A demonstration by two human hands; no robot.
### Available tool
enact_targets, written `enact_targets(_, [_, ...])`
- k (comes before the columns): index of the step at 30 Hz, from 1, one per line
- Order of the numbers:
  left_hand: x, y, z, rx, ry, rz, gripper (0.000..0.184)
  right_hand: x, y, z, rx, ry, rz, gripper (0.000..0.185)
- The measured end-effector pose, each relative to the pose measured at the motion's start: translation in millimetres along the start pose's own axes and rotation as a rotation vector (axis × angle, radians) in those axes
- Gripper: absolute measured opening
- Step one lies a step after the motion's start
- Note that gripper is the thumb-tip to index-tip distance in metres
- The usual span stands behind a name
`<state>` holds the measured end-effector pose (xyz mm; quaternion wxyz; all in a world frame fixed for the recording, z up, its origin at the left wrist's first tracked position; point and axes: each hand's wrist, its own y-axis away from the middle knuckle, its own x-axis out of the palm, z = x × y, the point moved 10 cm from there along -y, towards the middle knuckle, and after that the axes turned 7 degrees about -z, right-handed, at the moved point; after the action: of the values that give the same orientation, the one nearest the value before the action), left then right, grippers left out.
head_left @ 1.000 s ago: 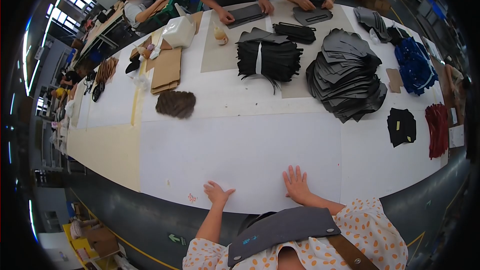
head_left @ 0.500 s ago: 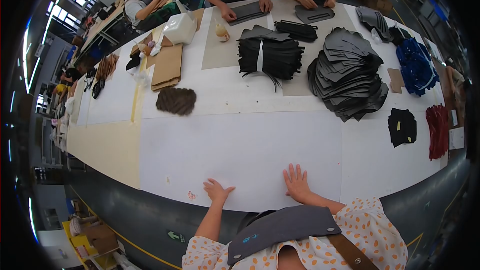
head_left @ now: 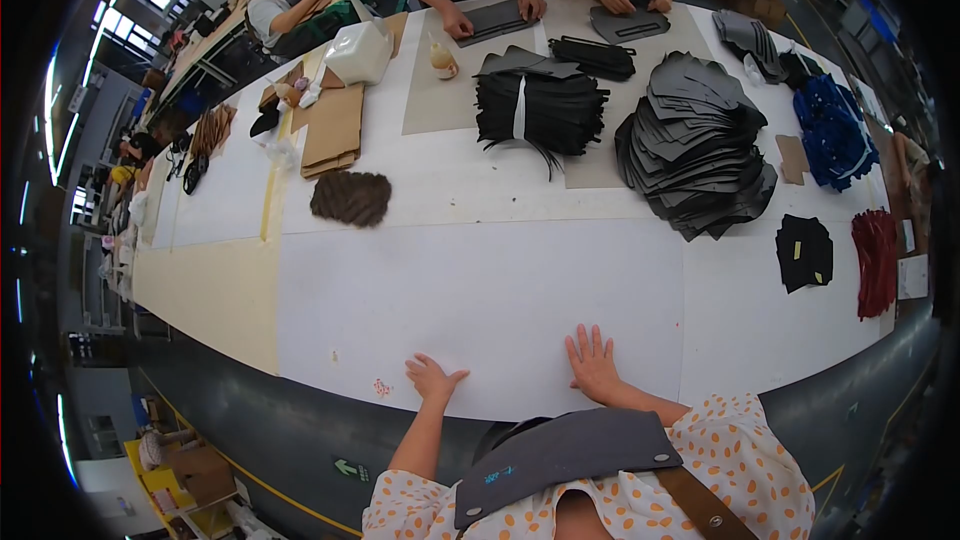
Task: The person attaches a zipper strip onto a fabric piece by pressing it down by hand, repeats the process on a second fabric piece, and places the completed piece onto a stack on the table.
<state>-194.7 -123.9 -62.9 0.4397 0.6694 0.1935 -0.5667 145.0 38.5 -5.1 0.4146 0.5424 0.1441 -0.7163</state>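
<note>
My left hand (head_left: 434,378) rests on the white sheet (head_left: 480,290) at the table's near edge, palm down, thumb stretched out to the right. Small red marks show on the sheet just left of it. Farther right, my right hand (head_left: 594,370) lies flat on the same sheet with its fingers spread. Neither hand holds anything. Beyond the sheet, toward the left, sits a brown furry piece (head_left: 350,199). A large pile of dark grey cut pieces (head_left: 695,150) is beyond my right hand, beside a tied bundle of black strips (head_left: 540,110).
Black pieces (head_left: 804,254), a red strip bundle (head_left: 876,265) and a blue bundle (head_left: 835,130) lie at the right. Cardboard (head_left: 333,130), a white container (head_left: 360,52) and a small bottle (head_left: 443,62) stand farther back. Two co-workers handle grey pieces (head_left: 497,20) across the table.
Both of my hands stay in place on the sheet. The view shifts very slightly; nothing on the table visibly moves.
</note>
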Motion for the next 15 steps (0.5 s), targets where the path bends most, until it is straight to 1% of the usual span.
enact_targets(4, [-4.9, 1.9, -2.4, -0.003, 0.003, 0.014, 0.138, 0.4, -0.6, -0.4, 0.006, 0.003, 0.011, 0.108])
enact_targets(7, [-7.5, 3.2, -4.1, 0.009, 0.007, 0.025, 0.138, -0.1, -0.5, 0.2, 0.018, -0.001, 0.063, 0.105])
enact_targets(15, [-18.4, 6.1, -9.3, -0.003, 0.013, 0.064, 0.138, -0.2, -0.2, 0.3, 0.025, -0.013, 0.077, 0.105])
